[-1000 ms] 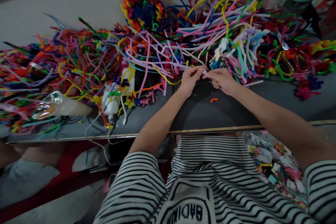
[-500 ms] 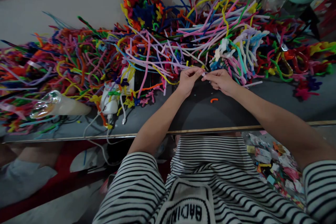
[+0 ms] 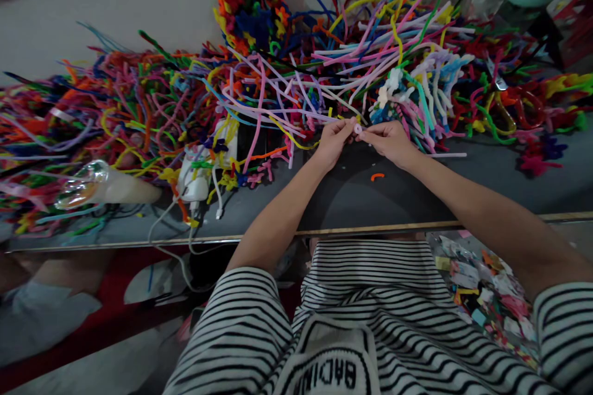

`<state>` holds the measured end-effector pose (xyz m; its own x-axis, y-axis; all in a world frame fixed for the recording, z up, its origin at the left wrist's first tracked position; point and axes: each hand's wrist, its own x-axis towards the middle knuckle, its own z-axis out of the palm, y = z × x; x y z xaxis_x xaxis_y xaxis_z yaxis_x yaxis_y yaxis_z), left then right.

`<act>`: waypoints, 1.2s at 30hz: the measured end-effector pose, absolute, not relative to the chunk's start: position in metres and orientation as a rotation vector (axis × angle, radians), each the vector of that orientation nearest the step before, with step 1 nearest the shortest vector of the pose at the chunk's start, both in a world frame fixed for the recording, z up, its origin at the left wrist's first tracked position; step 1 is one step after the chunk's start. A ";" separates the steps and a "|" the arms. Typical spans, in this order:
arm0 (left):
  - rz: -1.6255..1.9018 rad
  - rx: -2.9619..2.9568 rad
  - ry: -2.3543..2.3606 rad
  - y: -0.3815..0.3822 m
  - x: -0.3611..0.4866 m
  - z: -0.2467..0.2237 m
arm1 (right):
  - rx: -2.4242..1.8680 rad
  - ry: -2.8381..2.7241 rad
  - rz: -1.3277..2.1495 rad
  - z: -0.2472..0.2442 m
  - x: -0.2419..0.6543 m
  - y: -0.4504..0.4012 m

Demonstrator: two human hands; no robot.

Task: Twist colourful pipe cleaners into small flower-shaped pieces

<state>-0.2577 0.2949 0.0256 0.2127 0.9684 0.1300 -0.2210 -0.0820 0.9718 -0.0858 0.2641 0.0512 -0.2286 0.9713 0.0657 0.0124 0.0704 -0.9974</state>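
Observation:
Fingertips of both hands meet over the dark table [image 3: 384, 203], around a small pale pink curled piece [image 3: 357, 128]. My left hand [image 3: 334, 139] is closed in a pinch on it from the left. From the right, my right hand [image 3: 388, 139] pinches at the same piece, its fingers curled. A short orange piece [image 3: 377, 177] lies on the table just below the hands. Behind them rises a heap of fuzzy stems [image 3: 264, 89] in many colours. White and pastel twisted stems [image 3: 430, 89] sit close behind my right hand.
Scissors [image 3: 507, 114] lie among stems at the right. To the left are a white charger [image 3: 194, 179] with cables and a pale container [image 3: 130, 186]. Scraps fill a spot below the table [image 3: 491, 290]. Part of another person [image 3: 55, 296] shows at lower left.
The small pale piece now shows as a round curl between my fingertips. Both hands have barely shifted.

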 end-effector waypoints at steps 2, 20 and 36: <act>1.203 1.256 0.837 0.295 -0.259 0.026 | -1.064 -1.438 1.266 0.052 -0.086 0.263; 1.231 1.303 0.802 0.293 -0.264 0.028 | -1.079 -1.546 1.098 0.053 -0.086 0.262; 1.238 1.456 0.799 0.300 -0.267 0.019 | -1.051 -1.512 1.120 0.043 -0.083 0.272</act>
